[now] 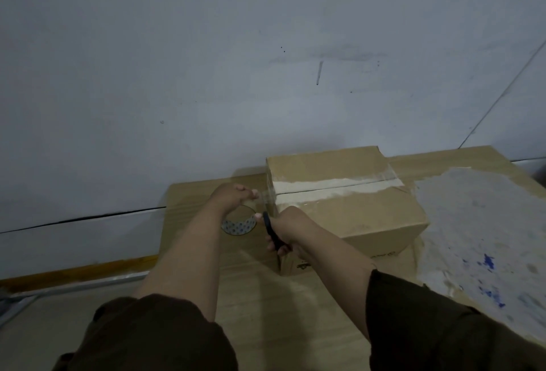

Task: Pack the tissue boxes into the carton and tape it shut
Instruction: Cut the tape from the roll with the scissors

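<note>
A brown carton (354, 214) stands closed on the table, with a strip of clear tape along its top seam. Just left of the carton, my left hand (233, 197) holds a roll of clear tape (237, 224), and a stretch of tape runs from the roll to the carton's left end. My right hand (285, 227) grips a black-handled cutter (270, 230) right at that stretch of tape, against the carton's left corner. No tissue boxes are in sight.
The table (266, 311) is covered with flattened cardboard. A torn white patch with blue marks (478, 237) covers its right side. A grey wall (266, 75) rises right behind the carton. On the left, the floor and a metal bar (74, 288) lie below.
</note>
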{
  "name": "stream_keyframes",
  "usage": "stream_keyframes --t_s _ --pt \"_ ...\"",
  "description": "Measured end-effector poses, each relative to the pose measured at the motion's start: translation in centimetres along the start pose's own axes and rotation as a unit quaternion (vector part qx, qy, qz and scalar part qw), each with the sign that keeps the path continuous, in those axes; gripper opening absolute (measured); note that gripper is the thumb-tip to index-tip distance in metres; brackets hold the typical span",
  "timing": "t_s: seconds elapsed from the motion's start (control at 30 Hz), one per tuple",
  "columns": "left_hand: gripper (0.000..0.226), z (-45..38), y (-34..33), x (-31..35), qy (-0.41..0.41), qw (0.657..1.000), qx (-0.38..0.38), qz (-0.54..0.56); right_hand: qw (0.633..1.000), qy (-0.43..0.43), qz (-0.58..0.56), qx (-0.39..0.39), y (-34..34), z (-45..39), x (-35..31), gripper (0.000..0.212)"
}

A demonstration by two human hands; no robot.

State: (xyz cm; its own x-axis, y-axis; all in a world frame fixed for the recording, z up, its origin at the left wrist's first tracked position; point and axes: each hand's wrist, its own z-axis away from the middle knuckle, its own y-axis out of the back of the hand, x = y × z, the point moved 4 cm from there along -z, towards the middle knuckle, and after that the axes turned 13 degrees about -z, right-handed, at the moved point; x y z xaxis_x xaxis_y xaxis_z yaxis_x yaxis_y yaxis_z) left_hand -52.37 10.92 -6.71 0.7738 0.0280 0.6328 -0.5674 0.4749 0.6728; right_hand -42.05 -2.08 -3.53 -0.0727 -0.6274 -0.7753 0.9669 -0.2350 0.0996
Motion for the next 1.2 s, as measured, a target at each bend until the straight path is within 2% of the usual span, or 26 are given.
stream_keyframes --t_s 0.57,0.7,0.77,0.83,0.93,1.1,1.2 --pt "0.031 -0.3 0.3 0.5 -0.013 0.996 0.006 -0.084 0.999 -0.030 -0.027 -0.020 0.1 0.6 -0.6 0.033" --pt "0.028 -0.5 0.7 -0.5 -0.013 0.989 0.008 -0.144 0.999 -0.030 0.017 -0.012 0.1 0.4 -0.5 0.031" --pt "0.027 -0.5 1.3 -2.3 0.003 0.985 0.007 -0.171 0.999 -0.024 0.025 -0.010 0.3 0.6 -0.6 0.040" --pt "0.023 -0.1 2.2 -3.9 0.009 0.990 0.015 -0.139 0.999 -0.020 0.035 -0.007 0.5 0.8 -0.8 0.052" --pt "0.018 0.1 3.6 -5.0 0.006 0.993 0.054 -0.101 0.996 -0.022 0.087 -0.012 0.2 0.5 -0.6 0.057" --pt "0.026 1.2 3.6 -4.6 -0.020 0.996 0.048 -0.068 0.987 0.003 0.160 -0.014 -1.2 0.2 0.3 0.046" --pt "0.029 2.4 3.3 -5.1 -0.049 0.990 0.074 -0.110 0.986 0.037 0.163 -0.004 -2.0 0.5 1.0 0.036"
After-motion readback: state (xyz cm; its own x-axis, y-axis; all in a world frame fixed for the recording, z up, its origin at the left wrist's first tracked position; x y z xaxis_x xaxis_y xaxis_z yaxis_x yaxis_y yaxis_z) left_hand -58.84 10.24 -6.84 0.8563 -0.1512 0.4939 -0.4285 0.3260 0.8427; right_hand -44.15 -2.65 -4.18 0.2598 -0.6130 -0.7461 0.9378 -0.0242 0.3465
